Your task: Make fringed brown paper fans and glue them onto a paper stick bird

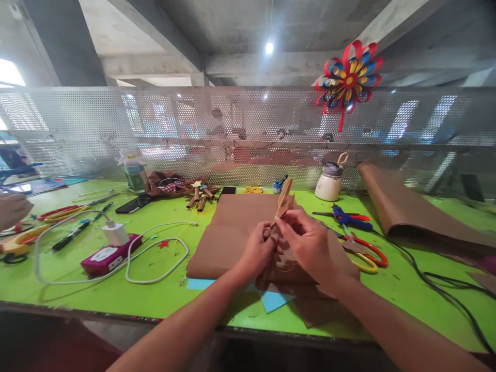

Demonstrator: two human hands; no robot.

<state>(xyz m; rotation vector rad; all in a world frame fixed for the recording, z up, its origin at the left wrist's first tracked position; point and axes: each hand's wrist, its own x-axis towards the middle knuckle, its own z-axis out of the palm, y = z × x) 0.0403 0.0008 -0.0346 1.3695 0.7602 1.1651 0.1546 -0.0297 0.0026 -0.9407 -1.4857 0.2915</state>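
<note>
My left hand (261, 248) is closed around a narrow piece of brown paper (285, 199), which sticks up above the fingers. At its upper part, my right hand (304, 243) pinches the same piece, thumb and fingertips together. A thin yellow string runs along the paper, and a loose loop of it hangs below the hands. Both hands are over a folded sheet of brown kraft paper (225, 232) lying flat on the table. Light blue paper (275, 301) shows from under its near edge. My fingers hide the lower part of the held piece.
On the green table (163, 294), left, are a purple power strip (112, 256) with a white charger and cable, a phone (134, 203) and pens. To the right lie scissors (370, 253), a blue glue gun (349, 218) and a bottle (328, 183). Another person's hand (13, 211) is far left.
</note>
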